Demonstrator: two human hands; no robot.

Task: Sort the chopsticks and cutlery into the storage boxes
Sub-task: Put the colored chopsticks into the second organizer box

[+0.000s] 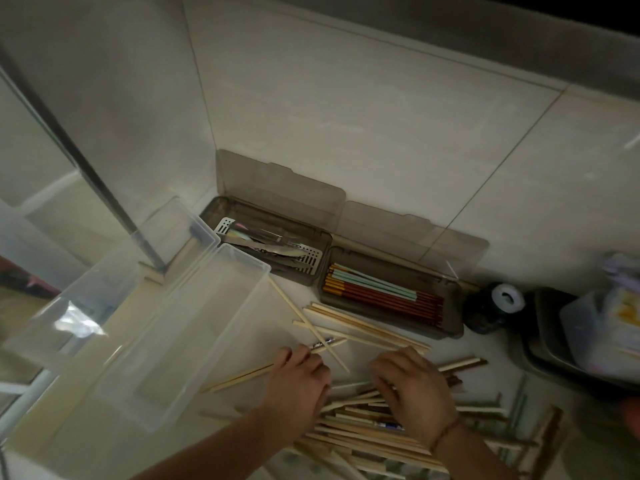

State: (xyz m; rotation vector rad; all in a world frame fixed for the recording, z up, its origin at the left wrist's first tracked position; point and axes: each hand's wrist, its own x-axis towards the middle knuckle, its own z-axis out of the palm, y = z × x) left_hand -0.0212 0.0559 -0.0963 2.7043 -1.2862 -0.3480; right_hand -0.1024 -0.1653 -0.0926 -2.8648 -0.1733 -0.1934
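We record pale wooden chopsticks [367, 434], natural tan, heaped on the off-white surface [540, 344]. We list two smoky grey translucent boxes: the left box [266, 251] holding silvery cutlery [266, 249] over a white perforated tray [225, 225]; the right box [391, 296] holding dark red, mustard-yellow and mint-green chopsticks [381, 292]. We add two clear colourless bins [180, 327], cream wall tiles [346, 116] and a reddish wrist cord [446, 433].

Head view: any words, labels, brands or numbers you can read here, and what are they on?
No text can be read in this view.
Patterned chopstick by the left hand: dark and light markings, too blurred to tell whether they are letters.
Chopstick with a blue band under the right hand: too small to read.
Container at the right edge: yellowish patches, blurred, unreadable.
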